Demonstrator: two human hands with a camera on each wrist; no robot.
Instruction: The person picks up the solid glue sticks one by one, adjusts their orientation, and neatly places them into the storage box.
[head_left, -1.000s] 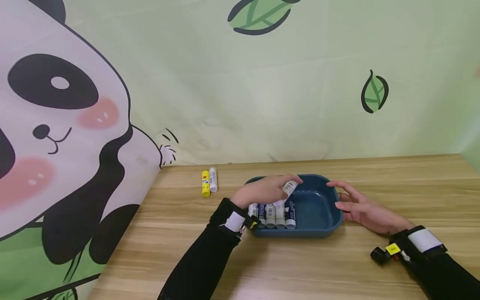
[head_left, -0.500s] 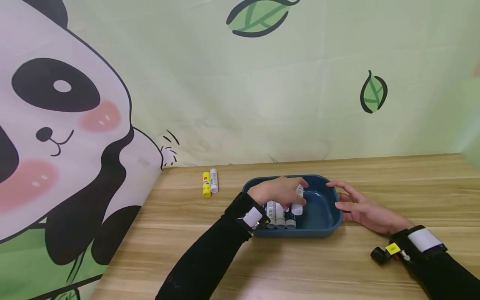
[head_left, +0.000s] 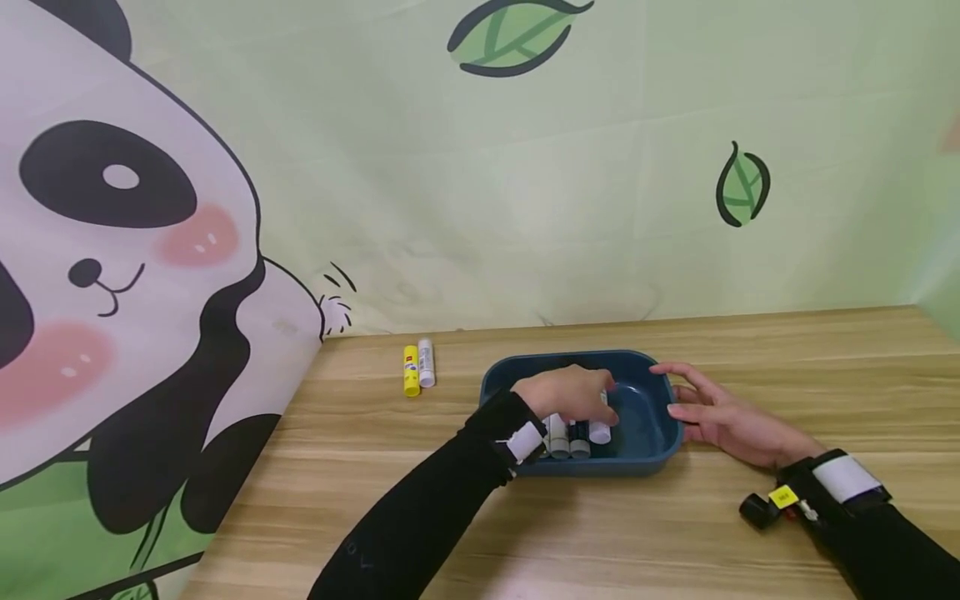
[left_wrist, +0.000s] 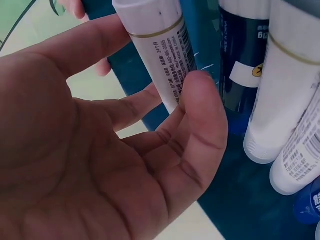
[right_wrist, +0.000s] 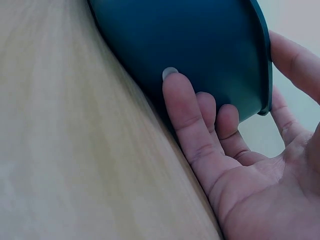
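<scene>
My left hand (head_left: pixel 566 393) is inside a blue plastic basin (head_left: pixel 637 465), pinching a white glue stick (left_wrist: pixel 162 55) between thumb and fingers. That stick leans beside a row of other glue sticks: a dark blue one (left_wrist: pixel 242 65) stands nearest, then white ones (left_wrist: pixel 285 85). From the head view my hand and sleeve cover much of the row. At the basin's right end rests my right hand (head_left: pixel 731 425), its fingers spread against the outer wall. The right wrist view shows fingertips touching the basin's side (right_wrist: pixel 190 45) and another finger at the rim.
A yellow glue stick (head_left: pixel 411 371) and a white one (head_left: pixel 426 363) lie side by side on the wooden table (head_left: pixel 600 533), left of the basin. Behind the table hangs a green backdrop (head_left: pixel 525 208) printed with a panda and leaves.
My left hand has moved right and down into the basin, carrying the white glue stick to the right end of the row. My right hand stays at the basin's end.
</scene>
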